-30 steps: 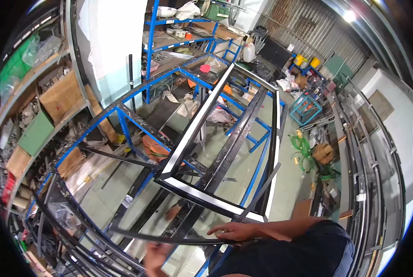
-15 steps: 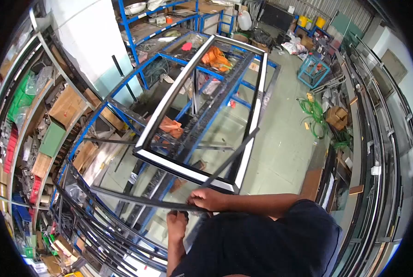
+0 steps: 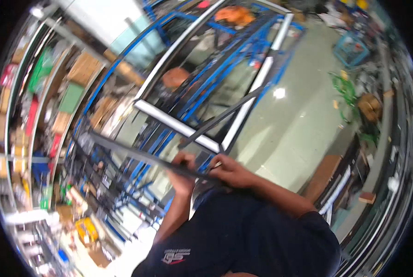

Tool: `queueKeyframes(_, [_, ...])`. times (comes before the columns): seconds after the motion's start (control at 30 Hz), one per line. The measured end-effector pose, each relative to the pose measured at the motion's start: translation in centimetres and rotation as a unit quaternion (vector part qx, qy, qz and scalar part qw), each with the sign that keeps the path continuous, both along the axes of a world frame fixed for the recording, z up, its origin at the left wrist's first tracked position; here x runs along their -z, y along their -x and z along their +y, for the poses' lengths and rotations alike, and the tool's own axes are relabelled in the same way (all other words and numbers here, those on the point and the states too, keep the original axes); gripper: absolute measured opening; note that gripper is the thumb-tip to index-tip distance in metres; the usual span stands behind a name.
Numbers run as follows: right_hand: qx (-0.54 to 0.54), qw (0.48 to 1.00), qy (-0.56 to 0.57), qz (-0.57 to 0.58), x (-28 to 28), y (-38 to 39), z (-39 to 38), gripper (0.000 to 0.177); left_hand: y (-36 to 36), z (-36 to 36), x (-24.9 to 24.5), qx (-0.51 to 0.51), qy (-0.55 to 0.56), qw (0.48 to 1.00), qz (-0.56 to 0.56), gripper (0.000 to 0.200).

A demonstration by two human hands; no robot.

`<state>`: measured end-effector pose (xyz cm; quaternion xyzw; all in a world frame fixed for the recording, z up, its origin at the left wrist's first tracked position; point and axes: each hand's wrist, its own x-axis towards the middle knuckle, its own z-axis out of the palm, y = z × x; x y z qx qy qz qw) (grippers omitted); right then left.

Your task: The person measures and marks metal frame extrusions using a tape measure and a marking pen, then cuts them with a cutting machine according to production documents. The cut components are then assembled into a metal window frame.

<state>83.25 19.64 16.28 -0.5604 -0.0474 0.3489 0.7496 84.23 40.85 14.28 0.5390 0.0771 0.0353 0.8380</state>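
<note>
Fingers, L hand & R hand, on 1 blk strip.

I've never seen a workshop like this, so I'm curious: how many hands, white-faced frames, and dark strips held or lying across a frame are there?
Hands, left hand and right hand: 2
White-faced frame: 1
Dark strips, one held strip and one crossing strip: 2
Total: 5
</note>
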Motion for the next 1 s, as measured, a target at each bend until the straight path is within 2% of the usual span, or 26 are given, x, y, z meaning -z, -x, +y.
queueKeyframes(0.03, [0.009, 0.999, 0.0, 0.031, -1.3, 0.6, -0.8, 0.02, -1.2, -1.4, -3.4, 0.0, 0.014, 0.997, -0.077, 0.073])
queueKeyframes(0.07, [0.016, 0.998, 0.006, 0.056, -2.4, 0.7, -1.7, 0.018, -2.2, -1.9, -4.4, 0.007, 0.073, 0.988, -0.138, 0.069])
queueKeyframes(0.1, [0.018, 0.998, -0.025, 0.053, -1.8, 0.9, -2.2, 0.018, -2.7, -2.6, -6.1, -0.017, 0.106, 0.989, -0.105, 0.073])
queueKeyframes(0.13, [0.027, 0.997, -0.053, 0.048, -0.9, 1.4, -2.9, 0.017, -3.1, -2.6, -7.3, 0.01, 0.17, 0.979, -0.109, 0.077])
queueKeyframes(0.17, [0.04, 0.995, -0.08, 0.044, -0.2, 1.6, -3.3, 0.017, -3.2, -2.7, -8.0, 0.003, 0.15, 0.981, -0.126, 0.077])
queueKeyframes(0.27, [0.194, 0.976, -0.092, 0.029, 0.5, 1.9, -3.7, 0.013, -3.1, -4.0, -9.4, -0.041, 0.103, 0.984, -0.137, 0.075])
queueKeyframes(0.3, [0.213, 0.966, -0.144, 0.015, 0.2, 1.7, -4.3, 0.019, -2.9, -4.1, -9.3, -0.043, 0.08, 0.985, -0.145, 0.073])
queueKeyframes(0.33, [0.232, 0.962, -0.146, -0.006, 0.7, 1.7, -4.8, 0.02, -2.5, -4.1, -9.2, -0.044, 0.059, 0.986, -0.152, 0.07])
queueKeyframes(0.47, [0.293, 0.94, -0.158, -0.073, 0.1, 1.1, -6.8, 0.019, -1.4, -5.0, -9.4, -0.001, 0.246, 0.959, -0.141, 0.064])
queueKeyframes(0.53, [0.266, 0.945, -0.153, -0.116, 0.8, 0.5, -7.9, 0.02, -0.7, -5.7, -9.0, 0.009, 0.216, 0.964, -0.154, 0.061])
queueKeyframes(0.6, [0.262, 0.943, -0.104, -0.175, -0.9, 0.2, -7.5, 0.015, -0.1, -6.6, -8.4, 0.048, 0.183, 0.967, -0.17, 0.061])
queueKeyframes(0.67, [0.259, 0.934, -0.046, -0.243, -2.9, -0.6, -7.4, 0.011, 0.5, -7.6, -7.5, 0.015, -0.028, 0.988, -0.153, 0.059])
queueKeyframes(0.73, [0.242, 0.903, -0.064, -0.349, -4.7, -2.2, -6.8, 0.021, 1.4, -9.1, -7.6, 0.045, -0.055, 0.978, -0.195, 0.054])
queueKeyframes(0.77, [0.223, 0.894, -0.064, -0.383, -6.7, -2.6, -6.2, 0.025, 2.2, -9.7, -7.0, 0.069, -0.055, 0.986, -0.144, 0.05])
queueKeyframes(0.83, [0.184, 0.884, -0.087, -0.42, -10.8, -3.0, -4.7, 0.032, 2.8, -11.0, -7.5, 0.086, -0.045, 0.979, -0.179, 0.048])
queueKeyframes(0.93, [0.144, 0.815, -0.016, -0.561, -15.2, -3.1, -2.7, 0.029, 3.4, -11.5, -6.2, 0.138, -0.043, 0.978, -0.152, 0.044])
queueKeyframes(1.0, [0.187, 0.798, -0.032, -0.571, -16.2, -2.4, -1.0, 0.025, 3.8, -11.5, -6.6, 0.139, -0.047, 0.975, -0.168, 0.039])
